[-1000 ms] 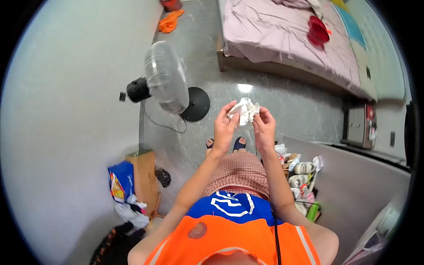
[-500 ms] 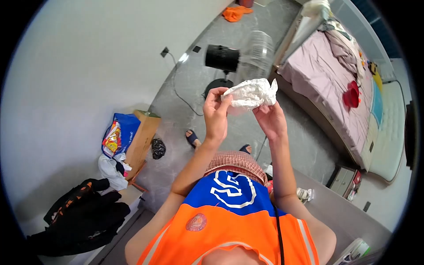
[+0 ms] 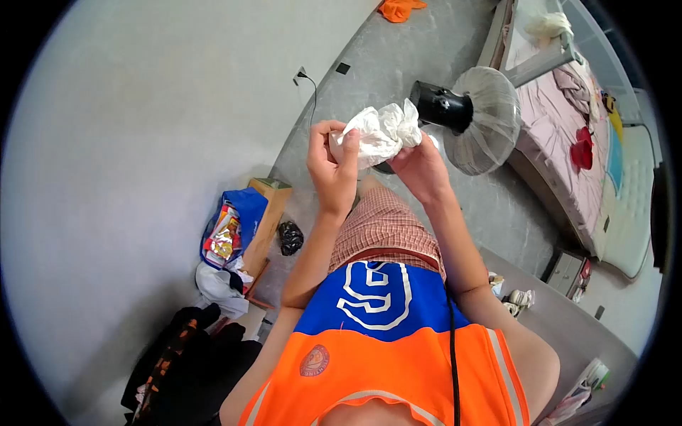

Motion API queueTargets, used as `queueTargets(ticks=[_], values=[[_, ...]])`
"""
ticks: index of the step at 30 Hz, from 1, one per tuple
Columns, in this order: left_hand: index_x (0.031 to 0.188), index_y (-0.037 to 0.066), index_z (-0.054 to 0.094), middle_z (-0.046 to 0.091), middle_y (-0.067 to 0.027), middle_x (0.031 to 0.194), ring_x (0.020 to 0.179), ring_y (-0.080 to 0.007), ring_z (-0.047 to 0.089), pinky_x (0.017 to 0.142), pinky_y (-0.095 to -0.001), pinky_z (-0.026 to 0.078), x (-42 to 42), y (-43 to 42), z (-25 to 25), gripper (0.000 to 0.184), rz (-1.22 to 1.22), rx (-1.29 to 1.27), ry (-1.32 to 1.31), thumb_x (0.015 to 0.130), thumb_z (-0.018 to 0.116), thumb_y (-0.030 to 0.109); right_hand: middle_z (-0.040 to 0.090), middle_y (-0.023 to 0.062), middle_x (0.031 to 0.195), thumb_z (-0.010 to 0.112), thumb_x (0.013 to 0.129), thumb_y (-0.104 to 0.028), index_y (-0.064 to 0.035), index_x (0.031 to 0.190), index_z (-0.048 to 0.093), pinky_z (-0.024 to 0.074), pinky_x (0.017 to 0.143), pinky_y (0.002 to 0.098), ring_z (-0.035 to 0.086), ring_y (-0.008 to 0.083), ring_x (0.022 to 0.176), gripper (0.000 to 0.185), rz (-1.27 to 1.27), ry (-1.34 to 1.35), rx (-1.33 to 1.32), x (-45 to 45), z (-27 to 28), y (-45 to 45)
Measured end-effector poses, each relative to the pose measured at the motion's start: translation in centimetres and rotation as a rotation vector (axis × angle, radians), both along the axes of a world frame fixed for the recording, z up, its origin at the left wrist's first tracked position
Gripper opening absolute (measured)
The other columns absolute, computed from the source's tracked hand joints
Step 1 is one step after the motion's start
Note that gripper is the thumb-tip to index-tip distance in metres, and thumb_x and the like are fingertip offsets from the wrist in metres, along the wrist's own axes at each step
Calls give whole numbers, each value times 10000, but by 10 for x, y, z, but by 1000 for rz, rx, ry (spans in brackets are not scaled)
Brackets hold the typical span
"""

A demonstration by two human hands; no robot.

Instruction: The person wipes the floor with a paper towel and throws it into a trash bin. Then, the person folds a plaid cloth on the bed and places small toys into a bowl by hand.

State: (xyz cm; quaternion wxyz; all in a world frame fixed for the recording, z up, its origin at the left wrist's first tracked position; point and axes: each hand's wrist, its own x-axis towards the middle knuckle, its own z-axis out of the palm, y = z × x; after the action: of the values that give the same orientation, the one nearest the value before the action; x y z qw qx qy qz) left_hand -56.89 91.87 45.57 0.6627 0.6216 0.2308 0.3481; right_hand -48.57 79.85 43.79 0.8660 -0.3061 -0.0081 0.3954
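A crumpled white plastic bag (image 3: 378, 135) is held up in front of my body, bunched into a twisted, knot-like end on its right side. My left hand (image 3: 332, 167) grips the left end, thumb on the near face and fingers behind. At the lower right, my right hand (image 3: 420, 169) pinches the bag under the bunched part; its fingertips are partly hidden by the folds. Just beyond the right hand stands a black fan (image 3: 444, 108) with a pale, gathered cover (image 3: 484, 121) over its head.
By the left wall are a cardboard box (image 3: 267, 213), a blue bag (image 3: 249, 209) of packets, a black plastic bag (image 3: 290, 238) and dark clothes (image 3: 195, 369). A bed (image 3: 543, 135) with a red item (image 3: 582, 148) stands right. An orange cloth (image 3: 399, 10) lies on the floor.
I have stepped or turned, so the fan now appears farther right and larger. Both hands still hold the white bag, now farther left and higher in view, its bunched end tilted up.
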Motion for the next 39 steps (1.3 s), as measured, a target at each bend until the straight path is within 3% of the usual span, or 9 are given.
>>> queueTargets(ticks=[3,6,15,21,29,33,35,37,39], values=[[927,7,522,513,-24,853,778,-87,462,700,-225,401,19,28,-6,150,24,30,8,866,601,119,613,8,922,478,935,-167,-9,1117,542,451,744,253,562,82,810,248,60,-50,161,23,-8,29],[931,10,520,506,-17,853,792,-80,454,693,-219,391,46,54,-5,133,-37,-30,18,862,595,96,608,78,1108,482,925,-110,6,1182,517,467,823,286,594,141,975,284,-84,-110,-56,43,-7,59],[1051,7,547,539,-33,942,881,-94,513,722,-227,430,220,128,-18,210,-370,-172,144,881,570,128,575,12,898,565,875,-19,13,955,575,445,732,207,543,73,860,86,-447,-421,-393,195,-38,148],[1177,-21,537,545,-107,1104,998,-209,559,838,-307,452,377,144,-29,352,-597,321,158,860,586,123,553,36,811,650,782,-2,28,837,626,434,658,228,507,91,703,67,-713,-941,-918,326,-29,155],[1162,-3,571,578,-151,1102,1001,-269,591,846,-316,463,524,117,-49,403,-953,364,137,770,651,42,615,128,1107,542,872,7,48,1086,615,475,852,284,589,170,975,230,-561,-432,-490,434,-49,86],[1164,-3,577,601,-126,1013,894,-207,602,774,-298,479,596,108,-60,395,-1213,472,117,780,663,28,589,87,1033,564,841,46,43,1049,604,488,836,293,595,174,944,212,-723,-384,-556,479,-58,74],[1127,-7,592,613,-108,949,793,-183,608,699,-287,485,637,108,-72,345,-1266,467,114,789,652,23,569,70,998,581,828,46,40,1018,601,488,793,267,593,155,908,191,-828,-410,-629,514,-65,81],[1076,-16,600,619,-101,926,729,-155,594,643,-279,480,686,112,-82,272,-1329,455,155,806,621,9,570,81,1024,600,824,25,37,1041,598,478,747,237,585,135,898,217,-909,-648,-1253,560,-67,88],[1055,-25,577,593,-120,898,773,-220,597,667,-317,477,733,119,-91,212,-1372,384,212,848,554,12,588,68,985,611,832,-9,43,1026,606,469,712,230,582,114,853,200,-962,-612,-1265,604,-81,99]])
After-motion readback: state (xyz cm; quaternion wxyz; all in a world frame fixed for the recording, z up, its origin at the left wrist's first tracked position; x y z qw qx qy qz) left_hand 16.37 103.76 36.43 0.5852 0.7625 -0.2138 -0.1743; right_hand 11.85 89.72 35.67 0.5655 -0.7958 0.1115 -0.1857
